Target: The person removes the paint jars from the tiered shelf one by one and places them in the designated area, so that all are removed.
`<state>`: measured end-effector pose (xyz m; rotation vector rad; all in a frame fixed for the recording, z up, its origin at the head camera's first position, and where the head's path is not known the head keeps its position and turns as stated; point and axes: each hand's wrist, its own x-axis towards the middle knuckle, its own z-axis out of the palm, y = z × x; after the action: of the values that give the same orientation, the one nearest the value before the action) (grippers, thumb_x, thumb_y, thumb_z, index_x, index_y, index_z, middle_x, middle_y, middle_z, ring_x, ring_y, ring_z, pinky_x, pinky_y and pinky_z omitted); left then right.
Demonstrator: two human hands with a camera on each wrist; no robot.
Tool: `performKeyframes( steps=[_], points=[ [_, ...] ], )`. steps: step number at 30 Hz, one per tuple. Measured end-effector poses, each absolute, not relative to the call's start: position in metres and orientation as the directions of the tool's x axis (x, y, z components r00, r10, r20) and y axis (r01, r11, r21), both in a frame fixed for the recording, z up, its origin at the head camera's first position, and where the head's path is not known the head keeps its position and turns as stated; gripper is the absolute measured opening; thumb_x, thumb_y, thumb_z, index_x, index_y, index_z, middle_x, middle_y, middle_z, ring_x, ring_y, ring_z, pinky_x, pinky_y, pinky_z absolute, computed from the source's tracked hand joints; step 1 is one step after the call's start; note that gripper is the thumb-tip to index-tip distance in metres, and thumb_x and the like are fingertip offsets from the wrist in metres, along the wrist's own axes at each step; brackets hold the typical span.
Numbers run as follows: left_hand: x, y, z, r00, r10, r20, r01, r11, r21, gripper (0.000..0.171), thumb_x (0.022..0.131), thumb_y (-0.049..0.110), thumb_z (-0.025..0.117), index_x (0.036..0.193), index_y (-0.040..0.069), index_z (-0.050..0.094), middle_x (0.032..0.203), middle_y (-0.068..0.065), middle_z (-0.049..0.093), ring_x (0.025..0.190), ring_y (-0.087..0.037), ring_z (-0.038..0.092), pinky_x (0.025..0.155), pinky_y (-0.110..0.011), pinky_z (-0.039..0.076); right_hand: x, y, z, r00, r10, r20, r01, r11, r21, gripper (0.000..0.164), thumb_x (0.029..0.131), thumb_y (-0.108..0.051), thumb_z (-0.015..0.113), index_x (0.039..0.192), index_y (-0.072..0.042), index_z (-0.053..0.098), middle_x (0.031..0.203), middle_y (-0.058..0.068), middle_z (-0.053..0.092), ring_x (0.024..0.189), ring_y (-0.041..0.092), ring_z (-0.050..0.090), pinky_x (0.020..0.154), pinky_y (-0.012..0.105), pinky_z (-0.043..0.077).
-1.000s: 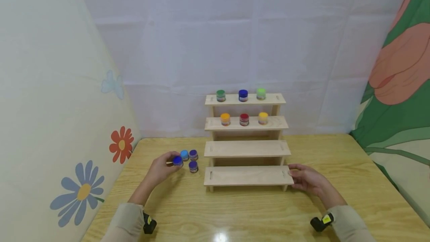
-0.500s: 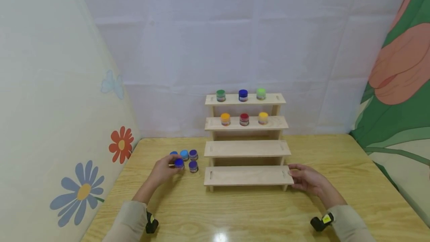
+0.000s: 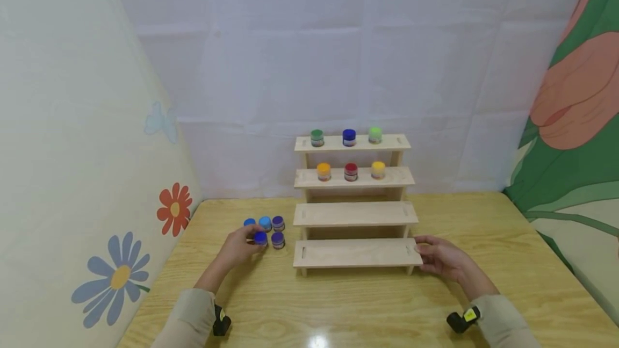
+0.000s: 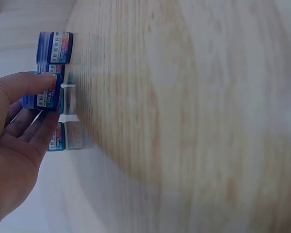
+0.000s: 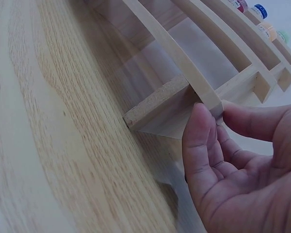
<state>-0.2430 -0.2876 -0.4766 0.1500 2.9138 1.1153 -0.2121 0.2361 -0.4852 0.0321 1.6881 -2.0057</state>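
Nearest to the person are the two hands, one on each side of the stand (image 3: pixel 356 214). The right hand (image 3: pixel 447 262) is at the stand's right end, and its thumb and fingers grip the end of the lowest step (image 3: pixel 355 254). The left hand (image 3: pixel 237 248) is to the left of the stand and apart from it; it pinches a blue jar (image 3: pixel 260 239) between thumb and fingers. This jar is about upright, lid upward, on the side of the hand which faces the stand. Whether its bottom touches the bench (image 3: pixel 367 305), one cannot tell.

The stand has its long axis from left to right, across the person's front. Therefore the left hand is the nearer one to the loose jars, and the whole length of the stand separates them from the right hand.

Between the blue jar and the stand is a purple jar (image 3: pixel 278 240), just beside. A little farther, also left of the stand, are a violet jar (image 3: pixel 278 223), a light blue jar (image 3: pixel 264 223) and a bright blue jar (image 3: pixel 249 222), the last partly hidden.

Farther, the stand's second-highest step (image 3: pixel 337 177) carries orange (image 3: pixel 323 172), red (image 3: pixel 350 172) and yellow (image 3: pixel 378 170) jars; its top step (image 3: pixel 333 144) carries green (image 3: pixel 316 138), navy (image 3: pixel 348 137) and lime (image 3: pixel 374 135) ones.
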Motion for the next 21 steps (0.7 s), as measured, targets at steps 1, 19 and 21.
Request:
performKeyframes(
  steps=[1, 19, 21],
  points=[
    [-0.2429, -0.2871, -0.4764, -0.995, 0.094, 0.017, 0.081, 0.739, 0.669, 0.031, 0.087, 0.004, 0.077, 0.117, 0.003, 0.068, 0.119, -0.022, 0.069, 0.112, -0.041, 0.064, 0.093, -0.052, 0.057, -0.212, 0.2362, -0.4853, -0.867, -0.366, -0.337, 0.395, -0.095, -0.914, 0.037, 0.101, -0.011, 0.059, 0.136, -0.002, 0.05, 0.095, 0.002, 0.072, 0.082, 0.013, 0.069, 0.069, 0.024, 0.06],
    [-0.2437, -0.2869, -0.4788, -0.996, 0.09, -0.011, 0.059, 0.744, 0.665, 0.033, 0.087, 0.0, 0.075, 0.119, 0.001, 0.066, 0.123, -0.025, 0.065, 0.116, -0.044, 0.061, 0.094, -0.054, 0.056, -0.2132, 0.2376, -0.4883, -0.867, -0.382, -0.321, 0.388, -0.112, -0.915, 0.033, 0.102, -0.011, 0.059, 0.134, -0.005, 0.053, 0.096, 0.002, 0.072, 0.083, 0.012, 0.069, 0.069, 0.023, 0.06],
    [-0.2428, -0.2869, -0.4777, -0.996, 0.087, -0.012, 0.057, 0.742, 0.668, 0.033, 0.088, 0.0, 0.075, 0.12, 0.001, 0.065, 0.124, -0.025, 0.066, 0.117, -0.044, 0.061, 0.093, -0.053, 0.057, -0.2132, 0.2376, -0.4883, -0.866, -0.382, -0.321, 0.389, -0.113, -0.914, 0.033, 0.102, -0.012, 0.059, 0.134, -0.005, 0.053, 0.096, 0.002, 0.072, 0.082, 0.012, 0.068, 0.069, 0.023, 0.059]
  ],
)
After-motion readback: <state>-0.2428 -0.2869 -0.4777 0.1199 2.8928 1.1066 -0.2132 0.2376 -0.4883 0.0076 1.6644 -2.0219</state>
